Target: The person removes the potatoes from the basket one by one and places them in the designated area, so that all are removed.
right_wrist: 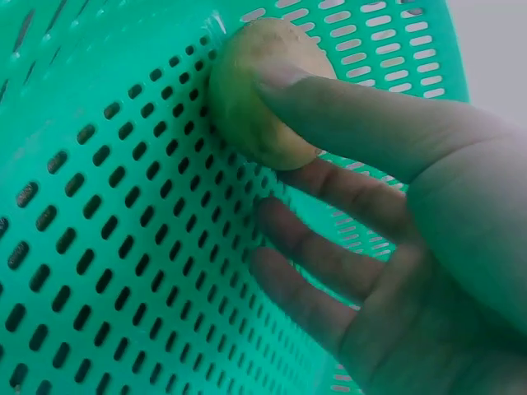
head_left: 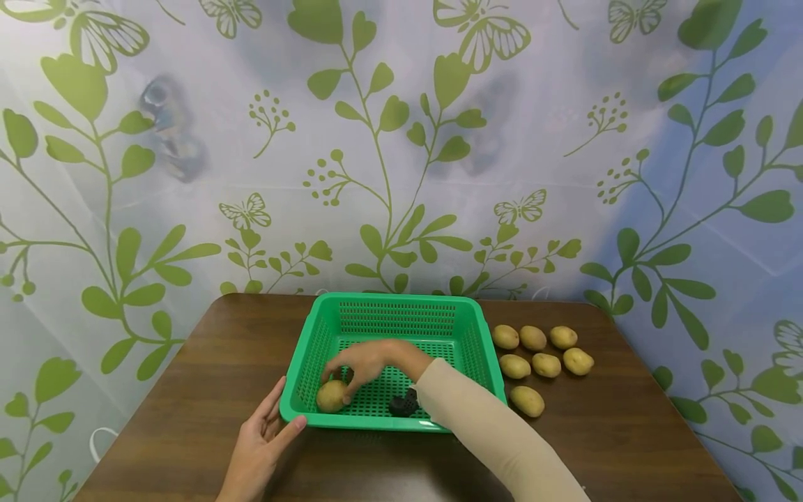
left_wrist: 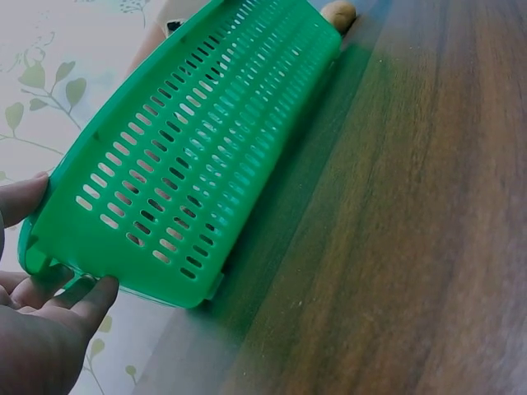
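A green plastic basket [head_left: 389, 422] with slotted walls stands on the table. At its near left corner my left hand [head_left: 257, 443] grips the rim, thumb on one side and fingers on the other, as the left wrist view shows [left_wrist: 49, 329]. Inside the basket, my right hand [head_left: 364, 362] holds a potato [head_left: 330, 396] between thumb and fingers, low in the near left corner. The right wrist view has the thumb lying across this potato [right_wrist: 263, 90], close to the slotted floor and wall; whether it touches them I cannot tell.
Several loose potatoes [head_left: 546, 365] lie on the brown wooden table [head_left: 621, 432] just right of the basket. A black device [head_left: 404, 403] sits at my right wrist, over the basket. A leaf-patterned curtain [head_left: 401, 139] hangs behind the table.
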Motion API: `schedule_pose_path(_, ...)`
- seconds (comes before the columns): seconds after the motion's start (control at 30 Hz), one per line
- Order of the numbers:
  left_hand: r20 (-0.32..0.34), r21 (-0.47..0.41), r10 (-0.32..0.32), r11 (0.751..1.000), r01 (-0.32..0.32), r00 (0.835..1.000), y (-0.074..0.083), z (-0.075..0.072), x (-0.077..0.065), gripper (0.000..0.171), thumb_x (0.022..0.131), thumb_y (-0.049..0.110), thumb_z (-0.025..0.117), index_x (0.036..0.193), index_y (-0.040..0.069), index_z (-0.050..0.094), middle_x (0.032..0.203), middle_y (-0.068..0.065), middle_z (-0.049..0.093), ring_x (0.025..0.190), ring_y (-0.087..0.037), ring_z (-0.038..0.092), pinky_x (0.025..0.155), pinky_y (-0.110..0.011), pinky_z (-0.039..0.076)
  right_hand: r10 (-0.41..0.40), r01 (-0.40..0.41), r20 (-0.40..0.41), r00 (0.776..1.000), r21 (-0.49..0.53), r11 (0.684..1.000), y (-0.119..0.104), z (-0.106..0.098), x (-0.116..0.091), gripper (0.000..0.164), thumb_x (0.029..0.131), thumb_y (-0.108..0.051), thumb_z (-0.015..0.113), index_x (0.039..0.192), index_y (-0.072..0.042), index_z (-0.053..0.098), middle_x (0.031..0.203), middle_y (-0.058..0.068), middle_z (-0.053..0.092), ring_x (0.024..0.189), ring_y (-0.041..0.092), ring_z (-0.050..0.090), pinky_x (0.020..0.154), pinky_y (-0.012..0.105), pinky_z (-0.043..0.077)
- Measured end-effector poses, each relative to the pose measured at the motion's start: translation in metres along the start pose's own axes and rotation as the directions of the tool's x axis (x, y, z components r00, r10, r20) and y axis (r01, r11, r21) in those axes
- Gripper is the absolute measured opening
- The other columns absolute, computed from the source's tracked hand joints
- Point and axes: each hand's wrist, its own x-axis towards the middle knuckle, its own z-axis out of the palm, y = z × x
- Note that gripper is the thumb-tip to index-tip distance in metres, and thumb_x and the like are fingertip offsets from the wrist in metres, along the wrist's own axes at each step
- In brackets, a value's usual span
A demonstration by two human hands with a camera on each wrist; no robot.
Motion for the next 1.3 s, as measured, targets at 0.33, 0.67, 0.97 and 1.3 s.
schedule_pose_path(0.33, -0.013, 0.011, -0.025, 1.000, 0.025, 1.000, 0.000, 0.000, -0.001, 0.075, 0.100, 0.007, 0.070, 0.163, 0.002, 0.028, 0.155, -0.025, 0.041, 0.130, -0.018, 0.054, 0.093, -0.022, 0.052, -0.016, 0.014, 0.036, 0.999, 0.030, 0.999, 0.001, 0.004, 0.005, 0.047, 0.098, -0.021, 0.076, 0.141, -0.016, 0.060, 0.131, -0.009, 0.059, 0.119, 0.002, 0.054, 0.096, 0.019, 0.046)
schedule_pose_path(0.67, -0.013, 0.002, -0.007, 1.000, 0.007, 1.000, -0.003, 0.001, -0.001, 0.074, 0.100, 0.007, 0.070, 0.163, 0.003, 0.030, 0.155, -0.025, 0.041, 0.128, -0.010, 0.055, 0.094, -0.022, 0.051, -0.019, 0.018, 0.055, 0.998, 0.030, 0.999, -0.009, -0.005, -0.005, 0.048, 0.099, -0.012, 0.073, 0.144, -0.012, 0.059, 0.137, -0.006, 0.059, 0.122, 0.003, 0.054, 0.097, 0.018, 0.046)
schedule_pose_path(0.97, -0.031, 0.020, -0.020, 1.000, 0.020, 0.999, -0.004, -0.001, 0.000, 0.075, 0.100, 0.008, 0.071, 0.163, 0.005, 0.030, 0.155, -0.021, 0.043, 0.128, -0.005, 0.054, 0.094, -0.021, 0.050, -0.049, 0.046, 0.020, 0.999, 0.116, 0.992, -0.005, -0.022, -0.025, 0.038, 0.101, -0.006, 0.068, 0.139, -0.010, 0.063, 0.126, -0.006, 0.062, 0.114, 0.005, 0.058, 0.093, 0.019, 0.049)
schedule_pose_path(1.3, -0.034, 0.034, -0.046, 0.998, 0.047, 0.998, -0.002, 0.000, 0.002, 0.075, 0.100, 0.013, 0.072, 0.163, 0.010, 0.032, 0.156, -0.016, 0.044, 0.129, -0.007, 0.053, 0.095, -0.021, 0.050, 0.015, -0.010, -0.033, 0.999, 0.148, 0.989, 0.005, -0.025, -0.046, 0.039, 0.100, -0.004, 0.069, 0.138, -0.008, 0.061, 0.121, -0.006, 0.061, 0.111, 0.009, 0.059, 0.091, 0.023, 0.050)
